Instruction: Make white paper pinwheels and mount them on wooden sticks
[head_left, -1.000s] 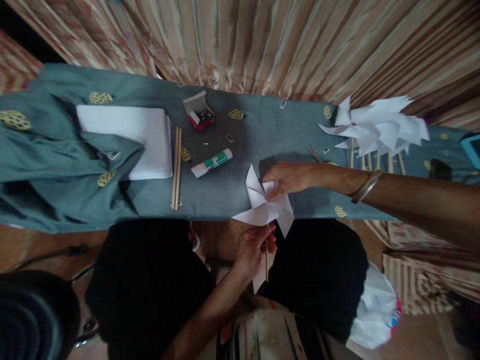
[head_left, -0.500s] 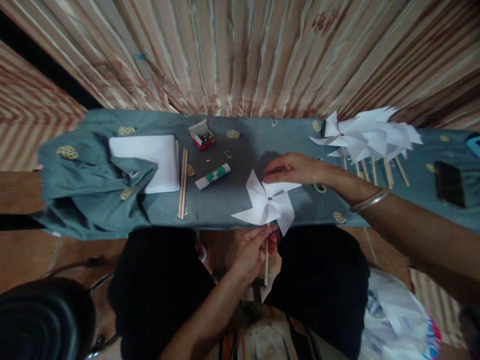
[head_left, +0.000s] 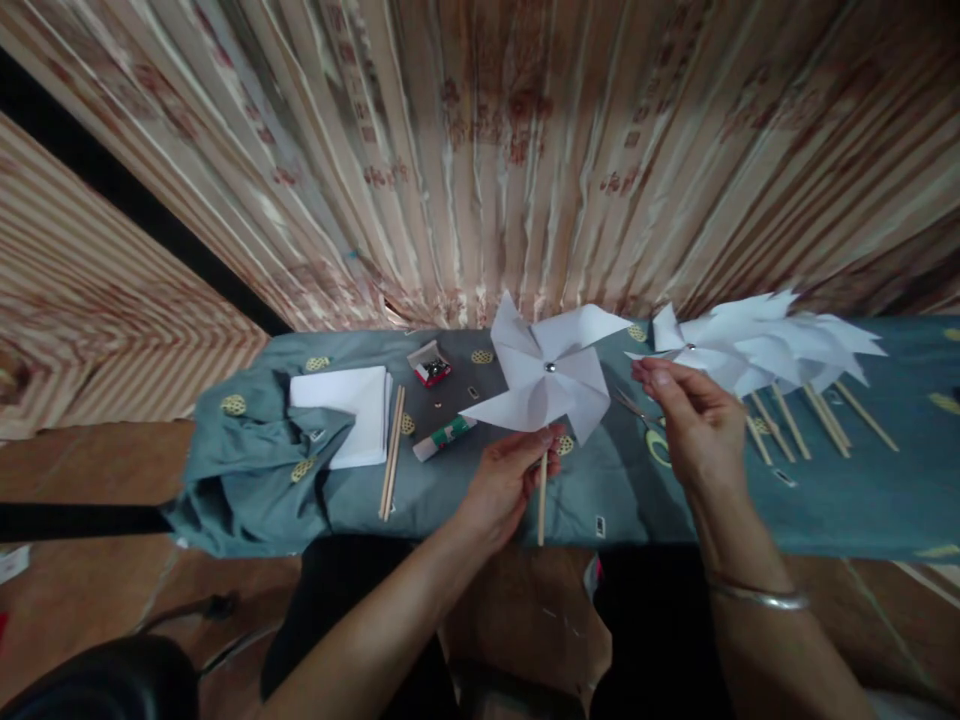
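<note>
A white paper pinwheel (head_left: 517, 390) with a round metal pin at its centre stands upright over the table. My left hand (head_left: 510, 480) grips its wooden stick just below the blades. To the right, my right hand (head_left: 694, 415) hovers with its fingertips drawn together and nothing visible in them. Behind those fingers lies a row of finished-looking paper pinwheels (head_left: 757, 340), their sticks pointing toward me. Scissors with pale green handles (head_left: 658, 447) lie partly hidden by my right hand.
A grey-green cloth (head_left: 487, 510) covers the narrow table. On its left are stacked white paper (head_left: 367, 415), wooden sticks (head_left: 393, 450), a glue stick (head_left: 444, 438) and a small open box of metal pins (head_left: 430, 366). Beyond the far edge hangs a pleated curtain (head_left: 480, 180).
My left hand has raised the pinwheel forward over the table. My right hand has left the blades and moved right, its fingers drawing together. The camera view has tilted upward.
</note>
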